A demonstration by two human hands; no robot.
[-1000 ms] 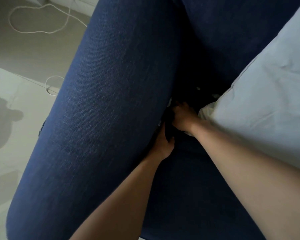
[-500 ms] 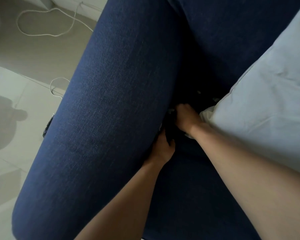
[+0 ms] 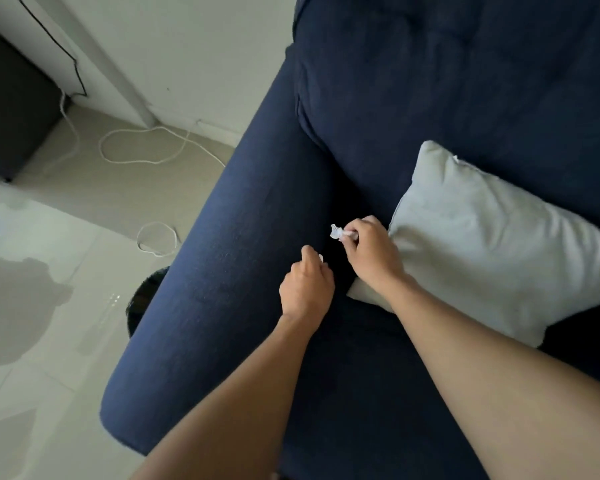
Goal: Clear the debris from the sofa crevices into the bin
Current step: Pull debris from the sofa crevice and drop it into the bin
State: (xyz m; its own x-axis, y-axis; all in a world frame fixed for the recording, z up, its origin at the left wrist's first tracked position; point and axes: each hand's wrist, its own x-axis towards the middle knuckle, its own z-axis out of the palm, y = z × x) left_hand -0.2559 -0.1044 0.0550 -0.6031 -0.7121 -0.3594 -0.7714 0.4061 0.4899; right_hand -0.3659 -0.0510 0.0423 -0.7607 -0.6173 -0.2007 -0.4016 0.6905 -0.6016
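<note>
- both forearms reach forward and down over the dark blue sofa (image 3: 430, 98), hands near each other but not touching, above the crevice between armrest (image 3: 222, 271) and seat.
- right hand (image 3: 369, 252) is knuckles up, thumb and fingers pinched on a crumpled white scrap (image 3: 336, 233) that sticks out to the left of the fingertips, held just above the crevice.
- left hand (image 3: 307, 289) is curled into a loose fist beside the armrest; a small white bit (image 3: 321, 258) shows at its fingertips, too small to tell what it is or whether it is gripped.
- one pale pillow (image 3: 492, 244) lies on the seat, touching the right wrist.
- two loops of white cord (image 3: 142, 147) lie on the floor (image 3: 42, 341).
- a dark round shape (image 3: 142, 299) peeks from behind the armrest; i cannot tell if it is the bin.
- no readable writing.
</note>
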